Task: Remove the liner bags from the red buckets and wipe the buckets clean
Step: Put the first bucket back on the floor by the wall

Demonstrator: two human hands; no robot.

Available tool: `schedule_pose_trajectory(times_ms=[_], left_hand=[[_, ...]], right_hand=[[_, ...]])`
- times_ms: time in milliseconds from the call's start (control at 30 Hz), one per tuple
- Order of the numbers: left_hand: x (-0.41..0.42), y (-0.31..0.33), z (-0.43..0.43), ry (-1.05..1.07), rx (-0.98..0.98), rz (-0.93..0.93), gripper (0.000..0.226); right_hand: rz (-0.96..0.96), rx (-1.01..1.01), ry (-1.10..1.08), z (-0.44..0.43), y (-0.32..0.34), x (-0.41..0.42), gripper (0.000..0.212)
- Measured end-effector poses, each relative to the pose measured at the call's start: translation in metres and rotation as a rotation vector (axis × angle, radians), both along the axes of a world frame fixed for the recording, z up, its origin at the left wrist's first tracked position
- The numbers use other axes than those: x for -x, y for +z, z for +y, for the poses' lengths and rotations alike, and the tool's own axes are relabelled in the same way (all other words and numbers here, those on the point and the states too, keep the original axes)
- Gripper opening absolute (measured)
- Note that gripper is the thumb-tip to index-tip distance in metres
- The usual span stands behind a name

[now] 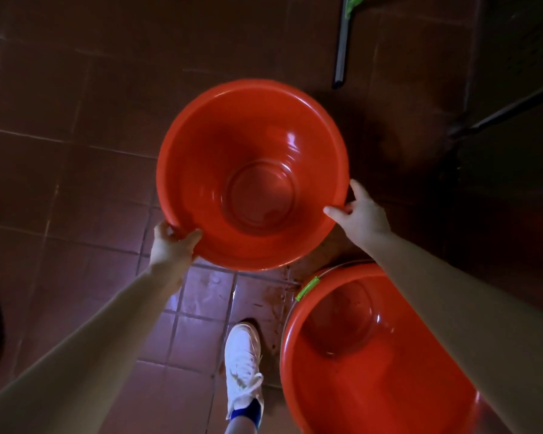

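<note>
A round red bucket (207, 145) is held above the tiled floor in the middle of the view, mouth up, with no liner inside. My left hand (173, 245) grips its near-left rim, thumb over the edge. My right hand (359, 214) pinches the right rim with thumb and fingers. A second red bucket (367, 377) stands on the floor at the lower right, partly hidden under my right forearm. It has a wire handle with a green grip (308, 288) and some dirt marks inside.
Brown floor tiles (76, 170) lie all around, wet and stained near the second bucket. My white shoe (243, 368) is below the held bucket. A dark pole with a green end (345, 39) leans at the upper right beside dark furniture (511, 120).
</note>
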State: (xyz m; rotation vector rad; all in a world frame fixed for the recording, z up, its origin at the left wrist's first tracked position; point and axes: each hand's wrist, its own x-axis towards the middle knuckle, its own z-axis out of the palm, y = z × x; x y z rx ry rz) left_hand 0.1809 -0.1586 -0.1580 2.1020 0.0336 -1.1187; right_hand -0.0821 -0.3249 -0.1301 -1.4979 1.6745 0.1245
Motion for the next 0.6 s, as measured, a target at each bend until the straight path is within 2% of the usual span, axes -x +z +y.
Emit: schedule_pose_trajectory(times_ms=[133, 267, 400, 600], left_hand=[[0.026, 0.015, 0.023, -0.003, -0.1, 0.093, 0.057], [0.085, 0.024, 0.062, -0.23, -0.268, 0.167, 0.04], [0.149, 0.028, 0.102, -0.582, -0.316, 0.162, 0.04], [0.217, 0.034, 0.128, -0.629, -0.299, 0.084, 0.026]], right_hand=[[0.083, -0.05, 0.113, 0.021, 0.014, 0.049, 0.07], [0.337, -0.073, 0.218, 0.047, 0.023, 0.126, 0.068], [0.459, -0.158, 0.124, 0.077, 0.024, 0.187, 0.076], [0.477, -0.122, 0.042, 0.113, 0.009, 0.229, 0.072]])
